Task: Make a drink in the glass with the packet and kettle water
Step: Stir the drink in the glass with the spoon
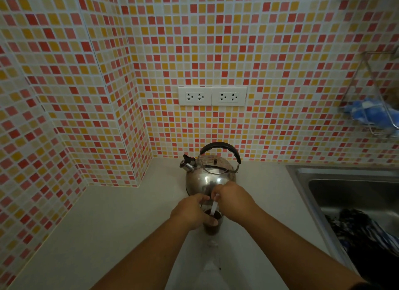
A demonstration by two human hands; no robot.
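Brown drink fills the glass (212, 226), left hand (192, 212) gripping it, right hand (232, 200) pinching a white stirrer (214, 207).

The glass (212, 224) stood upright on the counter, holding dark brown liquid. A white stirrer (214, 206) leaned in it, tilted toward 12 o'clock. The steel kettle (208, 177) stood just beyond at 12 o'clock, black handle upright, spout toward 10 o'clock.
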